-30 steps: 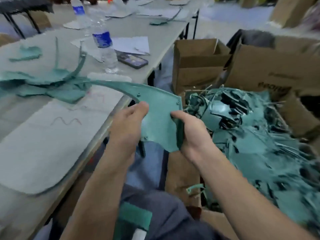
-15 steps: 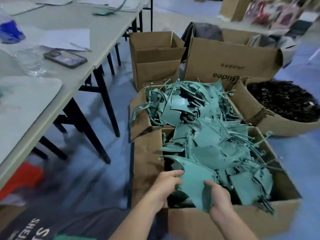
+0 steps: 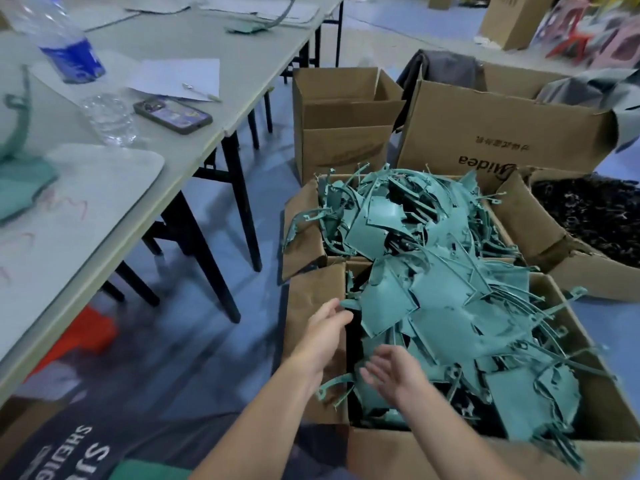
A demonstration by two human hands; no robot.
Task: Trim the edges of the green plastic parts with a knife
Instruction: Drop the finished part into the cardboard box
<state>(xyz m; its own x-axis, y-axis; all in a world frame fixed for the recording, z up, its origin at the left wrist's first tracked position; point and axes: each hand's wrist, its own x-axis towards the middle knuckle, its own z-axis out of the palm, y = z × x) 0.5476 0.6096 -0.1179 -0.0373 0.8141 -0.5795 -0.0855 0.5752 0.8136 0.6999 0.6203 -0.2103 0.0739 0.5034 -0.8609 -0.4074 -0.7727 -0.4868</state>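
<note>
Head view: cardboard box heaped with green plastic parts.

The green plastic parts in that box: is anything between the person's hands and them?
Nothing visible. The left hand and right hand hover open right over the green plastic parts heaped in the open cardboard box.

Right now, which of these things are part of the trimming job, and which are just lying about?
Part of the job:
green parts heaped in the box
green pieces on the table
both hands, left hand and right hand, empty

Just lying about:
phone
water bottle
paper
empty carton
</note>
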